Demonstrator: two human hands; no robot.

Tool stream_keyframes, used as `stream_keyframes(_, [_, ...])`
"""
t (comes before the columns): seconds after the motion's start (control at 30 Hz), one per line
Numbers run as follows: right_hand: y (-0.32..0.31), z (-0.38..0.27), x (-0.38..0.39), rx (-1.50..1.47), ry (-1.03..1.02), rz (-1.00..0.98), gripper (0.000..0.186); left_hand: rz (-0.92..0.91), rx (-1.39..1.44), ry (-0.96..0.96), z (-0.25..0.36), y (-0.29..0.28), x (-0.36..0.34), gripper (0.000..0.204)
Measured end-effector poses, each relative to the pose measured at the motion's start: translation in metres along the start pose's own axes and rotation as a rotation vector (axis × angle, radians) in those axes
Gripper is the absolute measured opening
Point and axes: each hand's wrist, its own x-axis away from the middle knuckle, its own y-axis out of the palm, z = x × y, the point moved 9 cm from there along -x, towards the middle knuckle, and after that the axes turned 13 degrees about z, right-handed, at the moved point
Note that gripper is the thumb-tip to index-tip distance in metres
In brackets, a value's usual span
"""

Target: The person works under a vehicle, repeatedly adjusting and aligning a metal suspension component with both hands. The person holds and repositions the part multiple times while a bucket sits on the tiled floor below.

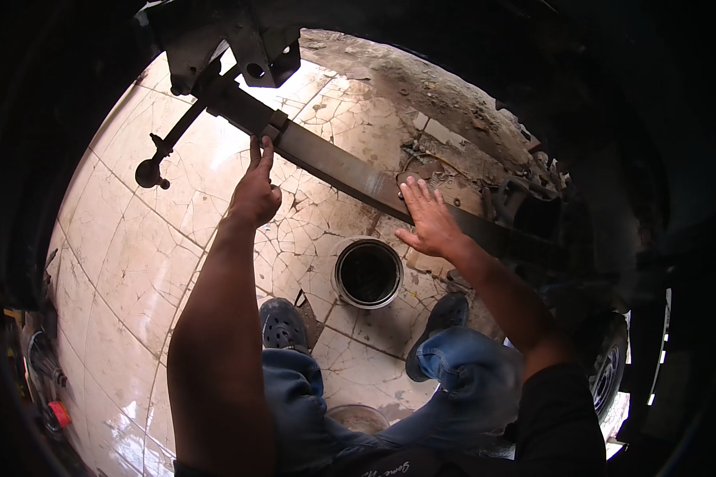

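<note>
Head view — left fingers extended, right fingers spread, both touch metal bar, gripping nothing — shirt lettered.

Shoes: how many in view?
2: left shoe at the lower left of the bucket, right shoe at its lower right, partly covered by the jeans. The dark edges could hide more.

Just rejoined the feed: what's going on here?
A person has both hands at a long metal bar. The left hand extends two fingers to its edge beside a dark clamp; the right hand is open, its fingers over the bar farther right. Neither seems to grip it. A round container stands on the tiled floor below.
</note>
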Motion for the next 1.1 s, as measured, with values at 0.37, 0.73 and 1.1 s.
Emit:
stream_keyframes(0.37, [-0.005,-0.002,-0.016,-0.066,0.084,-0.054,0.092,0.052,-0.028,0.019,0.001,0.002,-0.002,0.096])
stream_keyframes(0.73, [-0.009,-0.008,-0.021,-0.071,0.040,-0.047,0.090,0.010,-0.052,-0.048,0.004,0.006,0.001,0.099])
stream_keyframes(1.1, [-0.020,0.004,-0.008,-0.149,0.056,-0.030,0.080,0.017,-0.073,-0.039,0.002,0.006,-0.001,0.099])
